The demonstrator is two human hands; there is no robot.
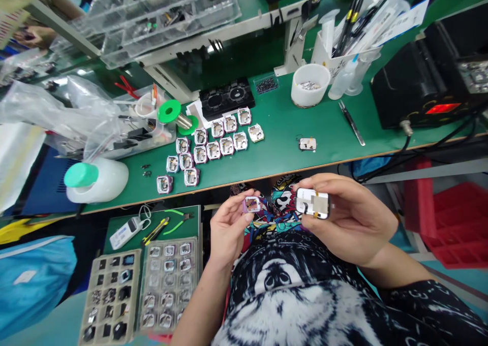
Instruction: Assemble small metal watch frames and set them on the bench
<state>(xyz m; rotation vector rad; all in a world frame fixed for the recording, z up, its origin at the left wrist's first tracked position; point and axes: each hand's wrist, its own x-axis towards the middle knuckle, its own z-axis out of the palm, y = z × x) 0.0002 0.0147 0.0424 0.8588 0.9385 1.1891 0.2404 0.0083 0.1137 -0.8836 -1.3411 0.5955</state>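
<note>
One green-capped bottle (97, 181) stands at the left of the bench (278, 155), with over a dozen small frames (226, 146) clustered to its right. Nearer me, the left hand (231, 223) has thumb and fingers pinched on a purple frame (251, 204); I'd guess it's light, stiff and a bit slick, best taken by its outer rim. Just right of it, the right hand (348, 216) curls half open, fingertips closed on the edges of a white-backed module (312, 202), which looks fragile: grip its sides, sparing the thin strips. Tweezers (351, 123) lie far right.
</note>
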